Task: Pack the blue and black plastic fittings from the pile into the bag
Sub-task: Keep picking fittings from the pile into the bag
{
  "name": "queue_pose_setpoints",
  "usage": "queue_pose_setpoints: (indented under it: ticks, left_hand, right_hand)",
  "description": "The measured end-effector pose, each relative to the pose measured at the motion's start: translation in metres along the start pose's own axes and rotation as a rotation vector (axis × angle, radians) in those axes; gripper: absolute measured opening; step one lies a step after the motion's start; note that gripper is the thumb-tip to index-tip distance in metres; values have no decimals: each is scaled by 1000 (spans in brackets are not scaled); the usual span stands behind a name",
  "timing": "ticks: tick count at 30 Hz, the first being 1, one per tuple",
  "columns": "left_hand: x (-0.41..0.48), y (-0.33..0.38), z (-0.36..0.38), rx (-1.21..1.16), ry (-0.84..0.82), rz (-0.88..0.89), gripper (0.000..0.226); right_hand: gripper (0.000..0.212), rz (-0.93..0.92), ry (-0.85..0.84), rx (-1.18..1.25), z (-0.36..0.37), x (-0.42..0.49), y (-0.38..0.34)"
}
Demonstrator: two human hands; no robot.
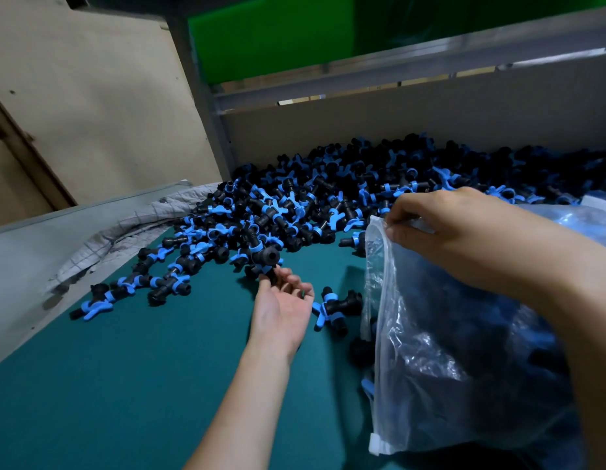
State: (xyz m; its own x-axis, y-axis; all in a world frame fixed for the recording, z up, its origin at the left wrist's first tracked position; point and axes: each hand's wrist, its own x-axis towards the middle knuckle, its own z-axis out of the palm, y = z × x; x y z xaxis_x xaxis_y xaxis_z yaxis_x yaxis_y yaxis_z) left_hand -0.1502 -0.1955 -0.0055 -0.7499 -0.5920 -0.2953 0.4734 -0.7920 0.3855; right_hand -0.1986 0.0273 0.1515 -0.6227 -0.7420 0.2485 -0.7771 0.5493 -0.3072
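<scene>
– Blue and black bits, a big pile (328, 198) across the middle. Where's the left hand (282, 308)?
– I see it low in the middle, palm up, fingertips curled round one fitting (269, 274) at the pile's near edge.
– And the right hand (464, 228)?
– I see it at the right, palm down, pinching the top edge of the clear bag (464, 351) on the green mat (125, 385).
</scene>
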Motion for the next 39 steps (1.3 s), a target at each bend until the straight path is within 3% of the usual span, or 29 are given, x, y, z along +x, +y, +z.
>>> queue_pose_setpoints:
  ticks: [4,28,39]
  left_hand:
    - [-2,1,0,-40,9,-12,41]
    - [-3,1,-4,11,-22,-21,33]
    - [-5,-2,-2,146,-22,55,28]
  right_hand:
    - [26,2,7,-5,0,0,-1]
    - [25,-27,16,-17,1,2,2]
    - [26,-31,21,-3,2,1,3]
